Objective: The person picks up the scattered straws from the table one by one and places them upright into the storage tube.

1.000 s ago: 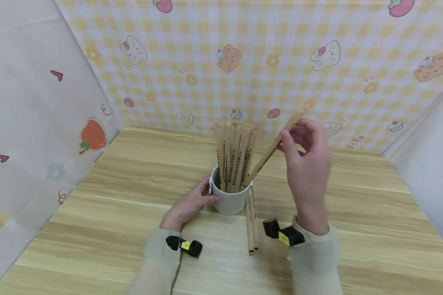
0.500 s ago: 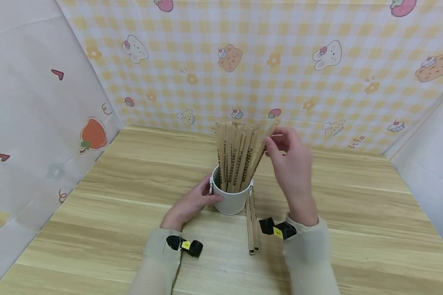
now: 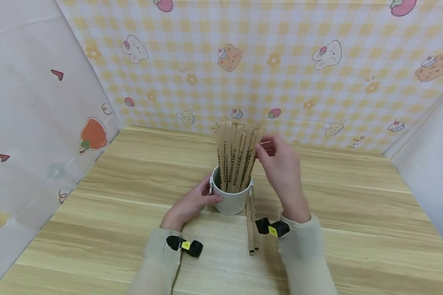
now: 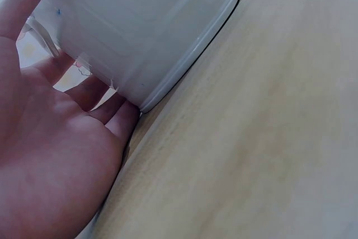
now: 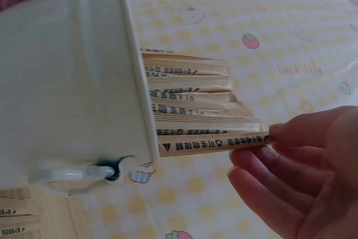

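Observation:
A small white metal bucket [image 3: 230,204] with side handles stands upright on the table. Several paper-wrapped straws [image 3: 229,151] with dark printing rise from it. My left hand [image 3: 192,203] grips the bucket's left side, thumb across the front and fingers behind, as the bucket wall [image 4: 134,26] in the left wrist view shows. At the bucket's right, my right hand [image 3: 283,170] pinches the upper part of one wrapped straw [image 5: 210,143] between thumb and fingertips. That straw's lower end is inside the bucket, hidden by the wall, and it lies alongside the others.
Two more wrapped straws [image 3: 252,229] lie side by side on the wood-grain table [image 3: 361,229], just right of the bucket and partly behind it. A yellow checked cloth [image 3: 206,90] with cartoon prints hangs at the back. White sheets [image 3: 29,102] flank the table.
My right hand has moved left and lower with the pinched straw, tipping it from a slant to nearly upright against the other straws. My left hand and the bucket have stayed put.

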